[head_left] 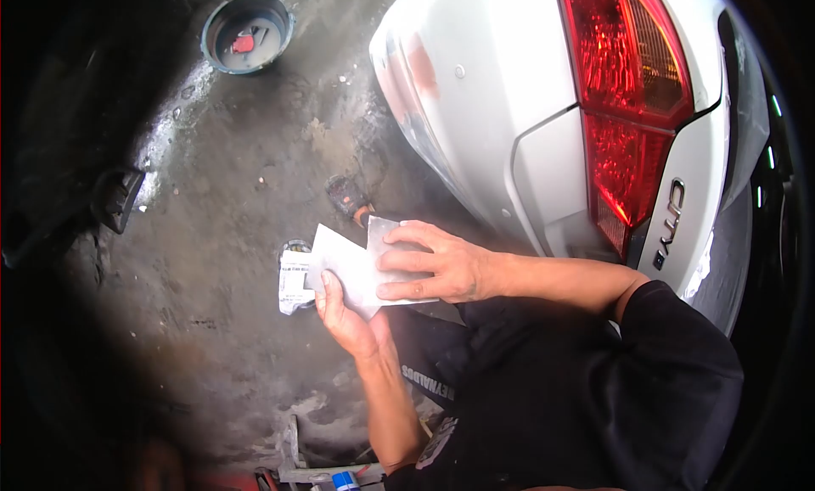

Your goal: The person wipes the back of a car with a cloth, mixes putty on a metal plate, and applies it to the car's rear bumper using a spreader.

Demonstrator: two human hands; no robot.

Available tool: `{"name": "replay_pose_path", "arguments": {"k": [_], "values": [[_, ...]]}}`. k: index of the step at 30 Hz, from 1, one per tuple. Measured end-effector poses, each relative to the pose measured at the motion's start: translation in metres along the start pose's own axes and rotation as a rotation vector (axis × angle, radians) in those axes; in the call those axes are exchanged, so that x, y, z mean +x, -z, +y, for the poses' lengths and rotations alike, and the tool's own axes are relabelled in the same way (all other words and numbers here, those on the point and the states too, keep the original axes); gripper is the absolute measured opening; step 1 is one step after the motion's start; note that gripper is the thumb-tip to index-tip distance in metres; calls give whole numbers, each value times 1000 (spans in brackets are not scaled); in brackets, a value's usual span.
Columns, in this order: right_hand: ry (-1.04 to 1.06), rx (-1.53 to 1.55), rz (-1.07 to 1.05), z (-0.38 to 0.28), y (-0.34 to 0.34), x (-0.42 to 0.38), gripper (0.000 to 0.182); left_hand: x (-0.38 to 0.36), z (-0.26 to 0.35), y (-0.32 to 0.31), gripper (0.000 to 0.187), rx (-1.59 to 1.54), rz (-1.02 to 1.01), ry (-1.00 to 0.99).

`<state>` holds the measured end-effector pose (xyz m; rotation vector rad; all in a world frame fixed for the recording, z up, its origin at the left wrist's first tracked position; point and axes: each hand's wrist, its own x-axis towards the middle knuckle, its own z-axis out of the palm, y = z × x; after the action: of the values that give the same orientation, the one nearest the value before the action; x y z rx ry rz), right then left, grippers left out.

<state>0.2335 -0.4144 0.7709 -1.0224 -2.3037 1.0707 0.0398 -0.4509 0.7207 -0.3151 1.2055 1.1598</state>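
Note:
Both my hands hold a pale, folded sheet of sandpaper [346, 266] in front of my body. My left hand [352, 325] grips it from below, its thumb pressed on the near face. Across the upper part lies my right hand [437, 266], its fingers bent over a greyer flap of the sheet. The fingers of my left hand behind the sheet are hidden. Just beyond the sheet, a white printed paper or packet [295, 279] lies low near the floor, partly covered by it.
A silver car's rear bumper [484, 134] with a reddish patch and a red tail light [624, 92] stands close on the right. A bucket [206, 45] holds cloudy water and a red piece. My shoe [346, 196] rests on the stained floor. A blue-capped item [345, 481] is at the bottom.

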Motion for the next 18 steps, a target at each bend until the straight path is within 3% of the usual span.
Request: {"name": "replay_pose_path", "arguments": {"k": [3,6,9,11,13,18], "values": [[-53,12,45,2,-6,-16,59,-11,2,11,37,52,17,-65],[-223,-47,-128,8,-19,-46,65,-23,18,17,36,20,-62,-141],[-347,-98,53,-8,-38,-63,55,-38,30,25,40,63,-116,-232],[-289,-166,75,-32,-41,-48,53,-39,24,57,48,399,-28,-364],[-173,-278,117,-54,-55,-26,47,-50,11,77,53,427,-46,-347],[-143,-241,-17,-109,-132,-45,41,-85,5,123,56,519,166,-406]]}}
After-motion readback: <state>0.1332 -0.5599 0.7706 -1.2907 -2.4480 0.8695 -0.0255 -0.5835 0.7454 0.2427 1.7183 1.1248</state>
